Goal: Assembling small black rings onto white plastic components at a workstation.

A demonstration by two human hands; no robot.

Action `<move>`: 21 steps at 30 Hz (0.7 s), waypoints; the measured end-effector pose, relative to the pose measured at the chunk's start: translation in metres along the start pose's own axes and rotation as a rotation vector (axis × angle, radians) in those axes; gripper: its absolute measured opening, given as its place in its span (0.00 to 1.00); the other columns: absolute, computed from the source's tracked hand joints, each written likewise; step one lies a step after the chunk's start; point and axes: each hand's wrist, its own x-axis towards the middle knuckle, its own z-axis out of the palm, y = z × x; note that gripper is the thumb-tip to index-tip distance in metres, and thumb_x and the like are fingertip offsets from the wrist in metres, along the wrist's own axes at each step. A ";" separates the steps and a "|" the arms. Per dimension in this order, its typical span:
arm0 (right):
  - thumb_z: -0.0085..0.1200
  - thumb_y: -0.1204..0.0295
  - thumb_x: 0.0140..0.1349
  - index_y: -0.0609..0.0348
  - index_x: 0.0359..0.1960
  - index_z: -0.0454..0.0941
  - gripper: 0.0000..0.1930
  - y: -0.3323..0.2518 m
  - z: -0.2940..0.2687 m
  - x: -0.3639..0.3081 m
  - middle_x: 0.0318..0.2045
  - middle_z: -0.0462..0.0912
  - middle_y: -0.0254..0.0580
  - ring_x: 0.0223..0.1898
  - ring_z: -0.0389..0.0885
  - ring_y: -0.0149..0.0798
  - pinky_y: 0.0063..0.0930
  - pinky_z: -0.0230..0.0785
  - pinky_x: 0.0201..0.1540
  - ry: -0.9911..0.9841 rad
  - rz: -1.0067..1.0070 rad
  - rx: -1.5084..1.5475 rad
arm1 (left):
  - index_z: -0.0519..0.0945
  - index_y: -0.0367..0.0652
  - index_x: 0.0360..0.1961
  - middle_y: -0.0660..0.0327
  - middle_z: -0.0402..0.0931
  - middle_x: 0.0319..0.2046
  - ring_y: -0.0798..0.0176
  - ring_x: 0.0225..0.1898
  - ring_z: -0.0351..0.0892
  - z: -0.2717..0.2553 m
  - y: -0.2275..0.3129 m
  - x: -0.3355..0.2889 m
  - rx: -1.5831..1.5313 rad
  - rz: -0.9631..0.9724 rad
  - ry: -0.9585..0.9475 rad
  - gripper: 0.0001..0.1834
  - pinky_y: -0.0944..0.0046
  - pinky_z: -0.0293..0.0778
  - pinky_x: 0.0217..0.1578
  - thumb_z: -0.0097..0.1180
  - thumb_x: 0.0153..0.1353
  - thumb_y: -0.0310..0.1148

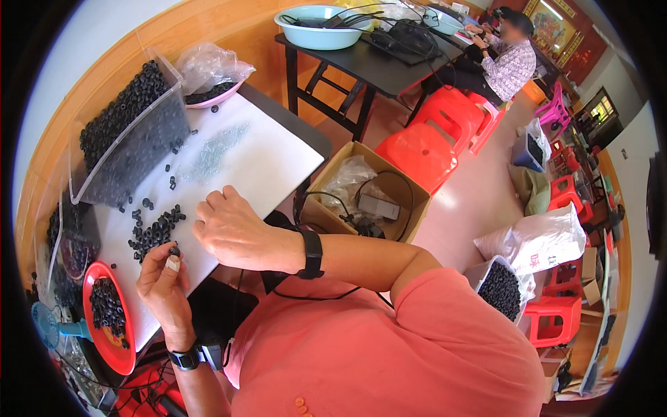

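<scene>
My left hand [163, 286] pinches a small black cylindrical part [174, 251] between thumb and fingertips, with a white wrap on one digit. My right hand [233, 233] hovers over the white table top [278, 149], its fingers curled together; whatever they may hold is hidden. Just beyond my left hand lies a loose pile of small black parts [156, 233]. Farther up the table is a spread of tiny silvery pieces [217, 153], too small to name. A red oval tray [128, 358] of black parts sits at the left of my left hand.
A clear plastic bin [139, 163] full of black parts stands at the far left, near a pink dish [212, 99]. Right of the table are an open cardboard box [410, 233] and red stools [420, 156]. Another person [511, 66] sits at a black table [347, 68].
</scene>
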 end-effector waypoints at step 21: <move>0.60 0.75 0.47 0.53 0.26 0.77 0.05 0.008 -0.003 -0.005 0.31 0.75 0.38 0.39 0.73 0.45 0.42 0.61 0.41 0.033 0.005 0.087 | 0.82 0.33 0.46 0.63 0.79 0.33 0.75 0.26 0.71 0.000 0.001 -0.005 -0.023 0.002 -0.082 0.11 0.75 0.65 0.24 0.57 0.62 0.21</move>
